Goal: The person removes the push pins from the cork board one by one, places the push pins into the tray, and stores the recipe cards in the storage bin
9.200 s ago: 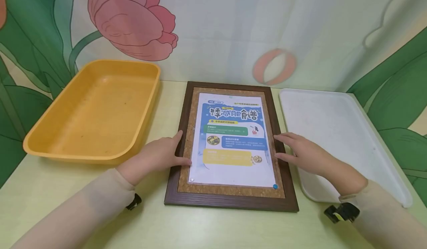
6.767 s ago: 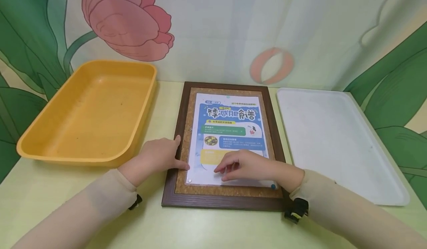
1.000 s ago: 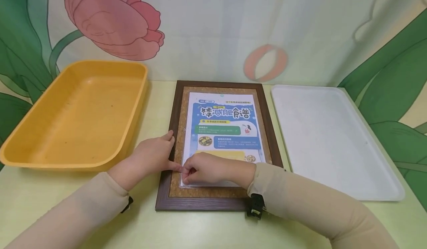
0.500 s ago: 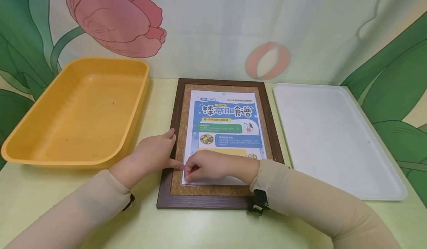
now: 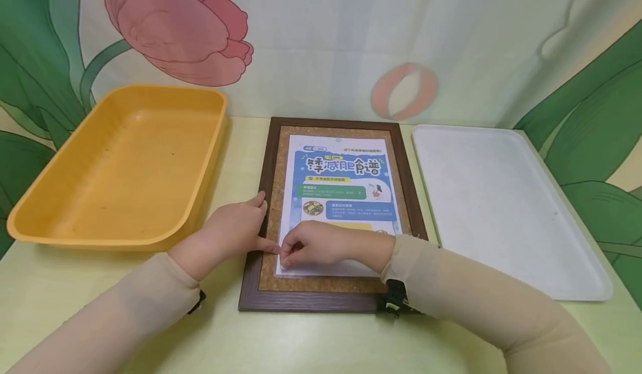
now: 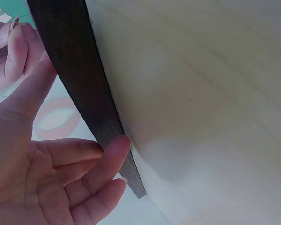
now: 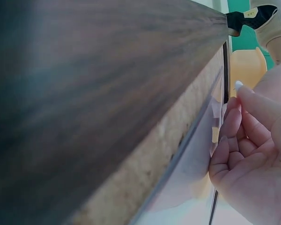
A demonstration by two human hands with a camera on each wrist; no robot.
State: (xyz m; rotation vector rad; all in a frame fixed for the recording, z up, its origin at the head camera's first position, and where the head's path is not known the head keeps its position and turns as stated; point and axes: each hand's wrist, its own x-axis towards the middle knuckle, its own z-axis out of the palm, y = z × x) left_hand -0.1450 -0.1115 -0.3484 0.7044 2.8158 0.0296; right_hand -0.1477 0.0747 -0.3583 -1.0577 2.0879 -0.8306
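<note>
A cork board in a dark brown frame (image 5: 311, 301) lies on the table, with a printed Chinese poster (image 5: 346, 165) under a clear sheet on it. My left hand (image 5: 225, 234) grips the frame's left side, fingers at the outer edge and thumb reaching over to the poster's edge. At the poster's lower left corner, my right hand (image 5: 321, 243) has thumb and forefinger together, pinching a small white push pin (image 7: 238, 85) that the fingers mostly hide in the head view. A pale pin (image 5: 338, 139) holds the poster's top edge. My right forearm covers the lower right corner.
A deep yellow tray (image 5: 220, 129) stands left of the board, close to my left forearm. To the right lies a shallow white tray (image 5: 506, 207), partly under my right sleeve. A flower-patterned curtain (image 5: 311, 45) hangs behind the table.
My right hand has gone from the frame's right side across to the poster's lower left corner, where it stays over the last second. My left hand has kept its hold.
</note>
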